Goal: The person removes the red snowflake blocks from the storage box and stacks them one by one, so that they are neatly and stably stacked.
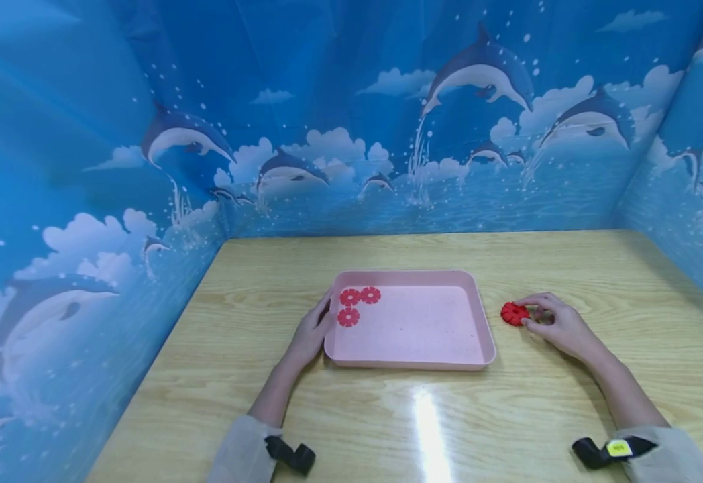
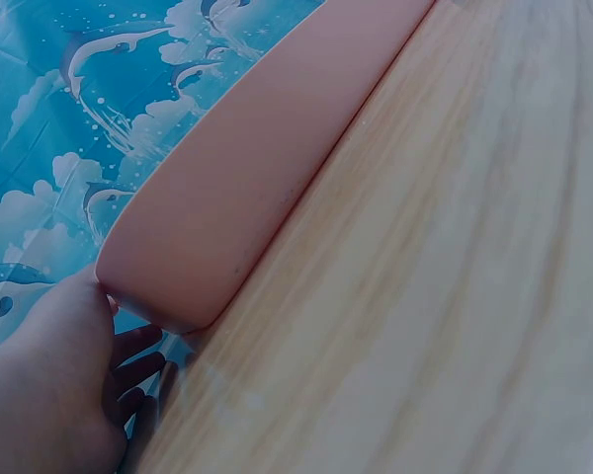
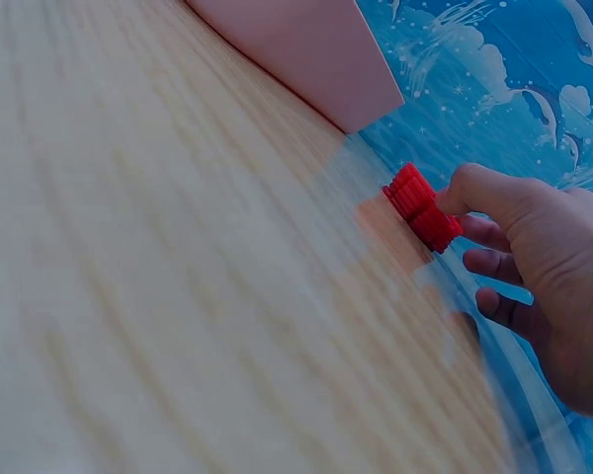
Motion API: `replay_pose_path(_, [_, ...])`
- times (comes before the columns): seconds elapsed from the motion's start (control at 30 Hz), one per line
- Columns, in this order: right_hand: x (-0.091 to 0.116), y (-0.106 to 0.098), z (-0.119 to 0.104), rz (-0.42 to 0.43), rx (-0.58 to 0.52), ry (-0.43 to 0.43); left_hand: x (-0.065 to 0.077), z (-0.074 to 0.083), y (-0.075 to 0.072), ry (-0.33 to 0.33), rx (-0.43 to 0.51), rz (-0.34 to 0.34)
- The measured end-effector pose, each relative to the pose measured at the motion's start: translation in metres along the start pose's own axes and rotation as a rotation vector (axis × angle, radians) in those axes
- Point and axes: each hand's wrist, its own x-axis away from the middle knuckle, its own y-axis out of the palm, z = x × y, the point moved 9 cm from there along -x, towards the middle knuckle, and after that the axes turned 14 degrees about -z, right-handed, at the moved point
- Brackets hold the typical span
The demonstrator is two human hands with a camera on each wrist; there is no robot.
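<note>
We see the red piece (image 1: 514, 313) at the left of the right hand (image 1: 559, 327), the nearer one, whose thumb and forefinger pinch its edge, between this hand and the pink tray (image 1: 412, 365). The left hand (image 1: 314, 329), with relaxed fingers, touches the opposite tray wall. The piece is round and ridged (we find no long axis from above); the tray looks smooth, the table (image 1: 267, 396) wood-grained

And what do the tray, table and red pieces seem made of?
Tray: probably plastic, matte-looking; smooth walls, rounded corners.
Table: wood or wood-look laminate, glossy; visible grain, bright reflection.
Red pieces: likely plastic, finish unclear; even colour, crisp notches.
</note>
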Motion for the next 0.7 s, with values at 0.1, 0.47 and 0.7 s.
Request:
replay_pose_path(0.1, [0.0, 0.0, 0.0, 0.0, 0.002, 0.002, 0.002, 0.005, 0.0, 0.011, -0.01, 0.0])
replay_pose_path(0.47, [0.0, 0.0, 0.003, -0.005, 0.003, 0.031, -0.012, -0.035, -0.001, 0.003, -0.017, 0.04])
replay_pose_path(0.7, [-0.001, -0.004, -0.002, 0.014, -0.021, 0.031, -0.004, -0.01, 0.0, 0.016, -0.002, 0.01])
